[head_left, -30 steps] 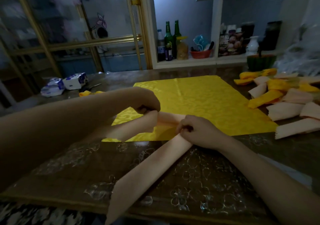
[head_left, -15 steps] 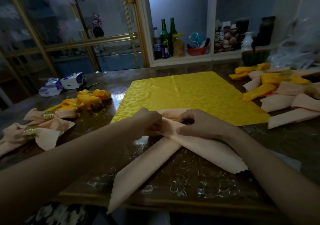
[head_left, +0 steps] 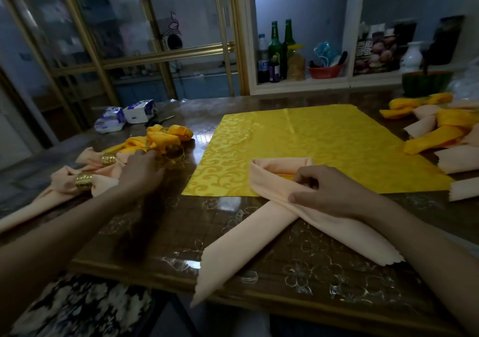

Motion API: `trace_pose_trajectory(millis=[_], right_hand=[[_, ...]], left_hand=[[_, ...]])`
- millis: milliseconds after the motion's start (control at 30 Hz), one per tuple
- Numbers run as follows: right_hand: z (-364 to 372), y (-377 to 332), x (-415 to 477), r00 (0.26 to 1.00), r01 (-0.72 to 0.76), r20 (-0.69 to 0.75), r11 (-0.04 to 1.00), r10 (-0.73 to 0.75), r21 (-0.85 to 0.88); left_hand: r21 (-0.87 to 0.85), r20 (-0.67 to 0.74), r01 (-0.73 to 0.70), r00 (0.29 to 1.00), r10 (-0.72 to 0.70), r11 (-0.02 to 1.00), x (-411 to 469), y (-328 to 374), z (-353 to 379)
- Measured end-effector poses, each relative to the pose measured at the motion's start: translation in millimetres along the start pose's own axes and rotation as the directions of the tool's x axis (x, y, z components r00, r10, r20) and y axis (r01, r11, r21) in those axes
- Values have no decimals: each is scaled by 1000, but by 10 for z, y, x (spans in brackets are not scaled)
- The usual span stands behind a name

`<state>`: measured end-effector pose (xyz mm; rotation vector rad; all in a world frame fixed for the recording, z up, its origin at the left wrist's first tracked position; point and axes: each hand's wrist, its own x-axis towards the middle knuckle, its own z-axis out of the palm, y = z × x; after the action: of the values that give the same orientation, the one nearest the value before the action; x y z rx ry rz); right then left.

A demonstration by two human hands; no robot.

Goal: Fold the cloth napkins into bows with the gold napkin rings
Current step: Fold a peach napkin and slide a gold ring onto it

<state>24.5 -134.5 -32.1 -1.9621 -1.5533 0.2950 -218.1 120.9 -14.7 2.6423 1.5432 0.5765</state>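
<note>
The left hand (head_left: 141,172) has left the peach napkin (head_left: 272,178) and now lies, blurred, over the finished bows (head_left: 62,183) beside a loose gold napkin ring (head_left: 174,153); its grip cannot be told. The right hand (head_left: 334,194) alone pinches the napkin's crossing at the yellow cloth's (head_left: 311,139) near edge. One tail overhangs the worktop's (head_left: 233,207) front edge; bare worktop lies between the hands.

Materials and finishes, dim light.
Peach napkin (head_left: 272,181): matt woven cloth, smooth, zigzag-cut ends. Yellow cloth (head_left: 324,142): satin sheen, woven scroll pattern. Napkin rings (head_left: 83,181): gold metal, ribbed, shiny. Surface (head_left: 298,272): brown wood look under a clear glossy plastic cover embossed with flowers, strong glare. Bottles (head_left: 274,43): green glass, glossy. Tissue packs (head_left: 140,111): plastic wrap, slight gloss.
</note>
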Motion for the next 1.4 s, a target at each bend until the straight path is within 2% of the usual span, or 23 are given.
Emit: trace_pose_trajectory(millis=[133,367,567,633,700,767,900,1034,1167,1234,1267,1334,1400], right_hand=[[34,1,10,1000,3,-25,1000,-2,20],[36,0,-4,1000,1,-28,999,0,36],[9,4,29,998,-31,-47,995,36,98],[-13,7,20,998,-36,-41,991,41,127],[-63,9,23,997,-49,-56,990,57,135],[-126,-7,28,991,-53,-112,983,73,173],[-198,-39,25,984,13,-172,935,52,356],[-197,-46,-22,989,-4,-119,805,93,594],[-331,20,-61,978,-36,-146,818,146,574],[-333,49,-91,983,-60,-116,849,142,525],[-324,46,-96,985,-67,-102,862,136,502],[-299,40,-86,987,-70,-91,870,131,487],[-265,17,-64,988,-77,-76,861,133,502]], left_hand=[[-4,-16,-18,1000,18,1000,231,-44,125],[101,56,149,986,-156,984,531,-75,204],[73,-53,147,988,-143,986,474,-161,161],[63,-86,59,995,-53,996,287,-49,47],[41,-125,-125,984,129,991,33,191,-148],[-69,-140,-277,954,265,959,-248,541,-341],[-336,-77,-445,891,447,830,-578,1260,-333],[-523,-73,-519,817,571,676,-716,1747,-70],[-594,-46,-502,801,597,628,-721,1891,43],[-610,-53,-454,842,538,650,-723,1755,20],[-581,-69,-416,882,467,699,-705,1647,25],[-416,-25,-282,954,299,865,-654,1394,54],[-187,141,-138,976,165,973,-600,1185,102]])
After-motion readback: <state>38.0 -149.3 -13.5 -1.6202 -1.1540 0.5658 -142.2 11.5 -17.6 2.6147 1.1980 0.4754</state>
